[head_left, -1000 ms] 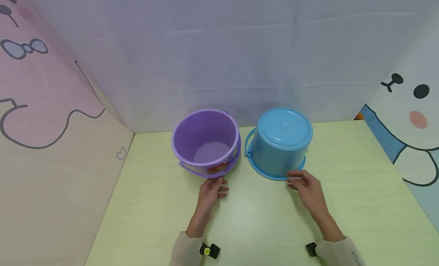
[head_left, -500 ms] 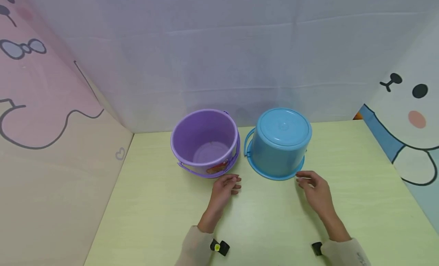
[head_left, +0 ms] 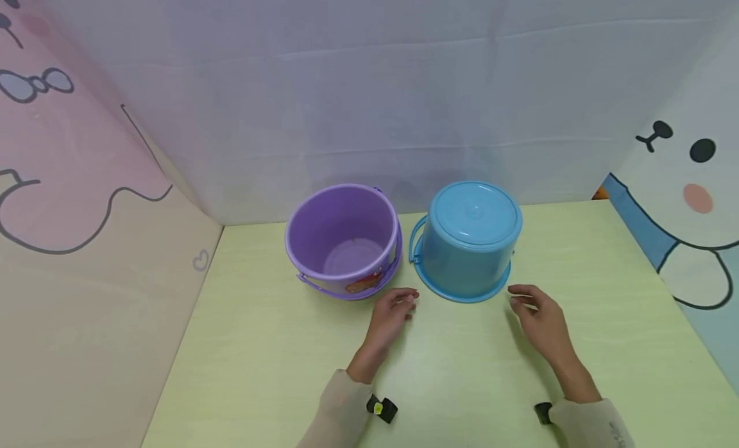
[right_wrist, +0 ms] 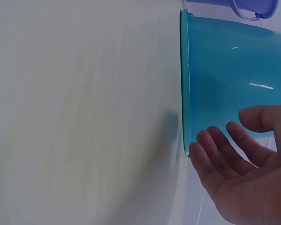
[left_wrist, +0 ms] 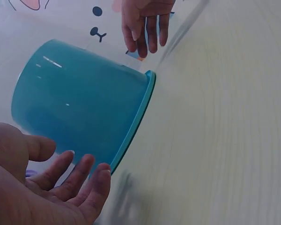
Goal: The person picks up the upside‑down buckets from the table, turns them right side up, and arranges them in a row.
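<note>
A blue bucket [head_left: 473, 242] stands upside down on the table, base up, its handle hanging at its left side. To its left a purple bucket [head_left: 346, 236] stands upright with its mouth facing up and a picture label on its front. My left hand [head_left: 391, 316] is in front of the gap between the two buckets, fingers loosely bent and holding nothing. My right hand [head_left: 539, 319] hovers off the blue bucket's front right rim, fingers relaxed, nothing in it. In the left wrist view the blue bucket [left_wrist: 79, 98] lies beyond my left fingers.
A pale yellow-green table [head_left: 260, 371] carries both buckets. Behind them hangs a pale curtain [head_left: 375, 95], close to their backs. Printed cartoon panels flank the table, a pink one [head_left: 75, 140] at left and a white one [head_left: 687, 198] at right.
My left hand has moved right, from the purple bucket's front toward the blue bucket. My right hand has drawn away to the right from the blue bucket's rim. Both buckets stay put.
</note>
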Available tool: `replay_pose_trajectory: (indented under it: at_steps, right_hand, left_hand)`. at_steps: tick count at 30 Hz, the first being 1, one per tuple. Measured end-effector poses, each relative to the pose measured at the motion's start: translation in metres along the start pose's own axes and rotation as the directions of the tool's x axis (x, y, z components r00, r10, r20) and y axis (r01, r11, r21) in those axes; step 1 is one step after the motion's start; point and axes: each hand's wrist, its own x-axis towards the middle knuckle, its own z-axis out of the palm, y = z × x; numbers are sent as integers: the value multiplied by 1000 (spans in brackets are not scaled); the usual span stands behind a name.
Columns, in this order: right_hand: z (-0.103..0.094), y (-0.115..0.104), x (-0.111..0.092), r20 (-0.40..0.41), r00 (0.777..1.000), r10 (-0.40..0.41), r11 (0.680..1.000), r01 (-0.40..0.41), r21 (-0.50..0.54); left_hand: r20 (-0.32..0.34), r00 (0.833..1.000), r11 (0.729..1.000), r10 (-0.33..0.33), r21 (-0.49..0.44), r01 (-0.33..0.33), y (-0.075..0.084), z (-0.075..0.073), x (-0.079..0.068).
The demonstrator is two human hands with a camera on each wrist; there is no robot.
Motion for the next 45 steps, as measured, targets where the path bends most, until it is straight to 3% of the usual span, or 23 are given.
replay_pose_trajectory:
  at_steps: [5,8,15,20,25,30,38,45]
  right_hand:
    - [0,5,2,20,1000,-9,1000,9,-13]
    - [1,8,2,34,999,-5,999,6,-35]
    - [-2,4,-2,128,990,-52,997,60,-57]
    - [-1,7,-2,159,981,-112,988,128,-88]
    - [1,8,0,213,969,-124,983,149,-103]
    - [4,8,3,251,947,-202,964,237,-119]
    - [8,7,3,272,931,-245,939,297,-173]
    - [10,5,2,294,924,-244,911,322,-259]
  left_hand:
    - [21,999,997,43,67,-45,1,6,2]
    - [39,999,996,34,77,-37,0,9,5]
    - [44,999,981,-3,192,-5,-33,15,22]
    - [84,996,954,23,295,-47,-35,19,24]
    - [148,983,882,112,440,-167,-36,22,26]
    - [206,964,789,166,559,-255,-35,24,27]
    - [231,963,657,141,706,-266,-36,27,27]
    - [242,958,560,153,777,-286,-38,29,27]
